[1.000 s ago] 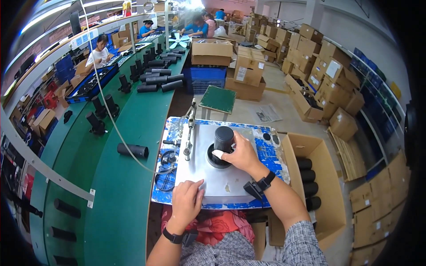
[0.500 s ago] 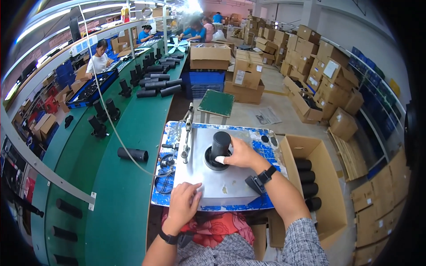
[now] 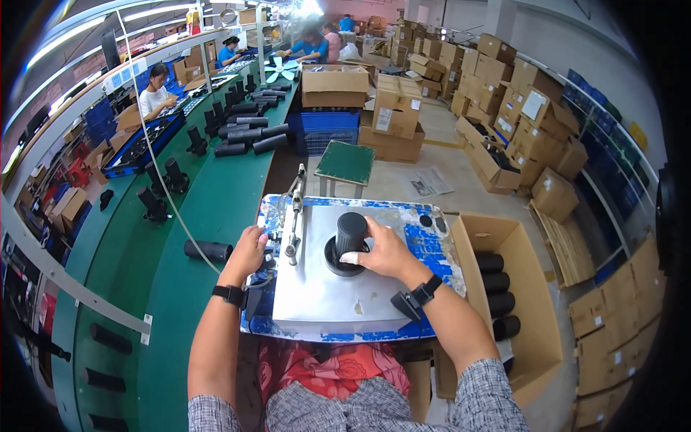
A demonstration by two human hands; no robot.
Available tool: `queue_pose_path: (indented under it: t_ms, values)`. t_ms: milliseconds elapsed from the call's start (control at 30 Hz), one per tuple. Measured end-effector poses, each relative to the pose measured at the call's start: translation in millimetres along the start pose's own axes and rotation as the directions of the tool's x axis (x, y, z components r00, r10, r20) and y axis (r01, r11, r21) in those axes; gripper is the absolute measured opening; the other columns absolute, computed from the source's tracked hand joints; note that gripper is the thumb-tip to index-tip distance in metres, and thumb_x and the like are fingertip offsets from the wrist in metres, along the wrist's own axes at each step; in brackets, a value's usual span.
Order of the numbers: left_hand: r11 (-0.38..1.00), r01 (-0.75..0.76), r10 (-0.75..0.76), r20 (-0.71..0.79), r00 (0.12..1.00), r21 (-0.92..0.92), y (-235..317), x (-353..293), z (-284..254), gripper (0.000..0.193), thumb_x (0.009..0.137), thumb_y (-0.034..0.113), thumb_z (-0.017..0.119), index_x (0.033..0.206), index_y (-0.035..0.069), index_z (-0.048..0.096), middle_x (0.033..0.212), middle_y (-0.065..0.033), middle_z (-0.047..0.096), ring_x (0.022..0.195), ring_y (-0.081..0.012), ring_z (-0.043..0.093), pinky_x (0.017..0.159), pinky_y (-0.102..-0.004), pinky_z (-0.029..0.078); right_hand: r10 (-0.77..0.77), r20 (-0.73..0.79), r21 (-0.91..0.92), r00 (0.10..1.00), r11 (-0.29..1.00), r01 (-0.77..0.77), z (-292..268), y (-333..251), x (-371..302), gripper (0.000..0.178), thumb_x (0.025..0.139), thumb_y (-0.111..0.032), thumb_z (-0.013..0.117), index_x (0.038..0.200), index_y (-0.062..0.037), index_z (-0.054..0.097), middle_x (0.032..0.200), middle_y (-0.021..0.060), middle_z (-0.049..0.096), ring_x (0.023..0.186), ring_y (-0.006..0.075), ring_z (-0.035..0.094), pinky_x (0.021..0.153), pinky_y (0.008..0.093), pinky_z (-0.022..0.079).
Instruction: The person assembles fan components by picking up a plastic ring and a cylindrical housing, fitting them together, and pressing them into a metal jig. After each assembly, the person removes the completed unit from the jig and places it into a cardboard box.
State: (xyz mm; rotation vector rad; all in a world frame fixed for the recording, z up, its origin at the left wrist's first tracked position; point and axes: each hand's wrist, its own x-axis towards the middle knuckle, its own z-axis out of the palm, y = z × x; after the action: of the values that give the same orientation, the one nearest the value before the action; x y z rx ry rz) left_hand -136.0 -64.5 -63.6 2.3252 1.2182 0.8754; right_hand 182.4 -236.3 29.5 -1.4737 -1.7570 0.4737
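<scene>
A black ribbed cylinder [image 3: 350,234] stands upright in a dark round fixture [image 3: 332,261] on the metal-topped work stand [image 3: 317,306]. My right hand [image 3: 385,252] is wrapped round its right side, thumb low near the fixture. At the stand's left edge, my left hand [image 3: 247,252] is closed with its fingers curled, beside a metal clamp-like lever [image 3: 295,216]. What those fingers hold, if anything, is hidden; a small black fitting was at that place earlier. Another black cylinder [image 3: 208,251] lies on the green bench just left of my left hand.
An open carton [image 3: 536,288] with several black cylinders stands against the stand's right side. The green bench [image 3: 183,317] runs along the left, bearing more cylinders and a hanging pale hose [image 3: 155,155]. A green stool [image 3: 345,163] stands beyond the stand. Co-workers sit farther along the bench.
My left hand has moved from the stand's front edge up and left to the fittings beside the lever, its fingers curling. My right hand stays on the ribbed cylinder. The view has shifted slightly.
</scene>
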Motion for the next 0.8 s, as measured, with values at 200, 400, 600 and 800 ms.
queue_pose_path:
  t_ms: [200,400,600,800]
  values:
    - [0.999,0.049,-0.046,0.223,0.974,-0.007,-3,14,6,0.038,0.109,0.024,0.053,0.128,-0.006,0.064,0.130,-0.0254,0.065,0.126,-0.0417,0.061,0.111,-0.0432,0.047,0.106,-0.136,-0.077,0.985,0.990,-0.117,11,-5,-8,0.064,0.076,-0.032,0.093,0.124,-0.0007,0.065,0.110,0.0179,0.078,0.105,0.0320,0.076,0.095,0.0417,0.058]
    - [0.995,0.071,-0.079,0.136,0.988,0.066,-2,11,4,0.039,0.108,0.024,0.055,0.133,-0.005,0.063,0.126,-0.0247,0.067,0.120,-0.0437,0.063,0.106,-0.0462,0.048,0.083,-0.137,-0.042,0.987,0.995,-0.090,12,-2,-8,0.063,0.076,-0.031,0.093,0.124,-0.0010,0.065,0.111,0.0184,0.077,0.105,0.0322,0.076,0.095,0.0417,0.058]
    - [0.988,0.114,-0.120,0.061,0.991,0.104,0,1,-3,0.039,0.106,0.021,0.059,0.136,-0.004,0.062,0.126,-0.0242,0.067,0.117,-0.0452,0.064,0.104,-0.0482,0.049,0.018,-0.217,-0.023,0.976,0.999,-0.023,19,-9,-9,0.056,0.081,-0.027,0.089,0.124,-0.0001,0.065,0.113,0.0177,0.076,0.103,0.0308,0.075,0.094,0.0410,0.059]
    - [0.959,-0.145,0.025,-0.435,0.900,-0.245,141,-76,-97,0.031,0.102,0.009,0.061,0.129,-0.005,0.064,0.114,-0.0147,0.067,0.091,-0.0232,0.064,0.077,-0.0319,0.049,-0.357,-0.688,0.082,0.631,0.827,0.557,-143,-172,-1,0.044,0.097,-0.024,0.077,0.128,0.0023,0.062,0.113,0.0119,0.071,0.105,0.0210,0.069,0.100,0.0390,0.055]
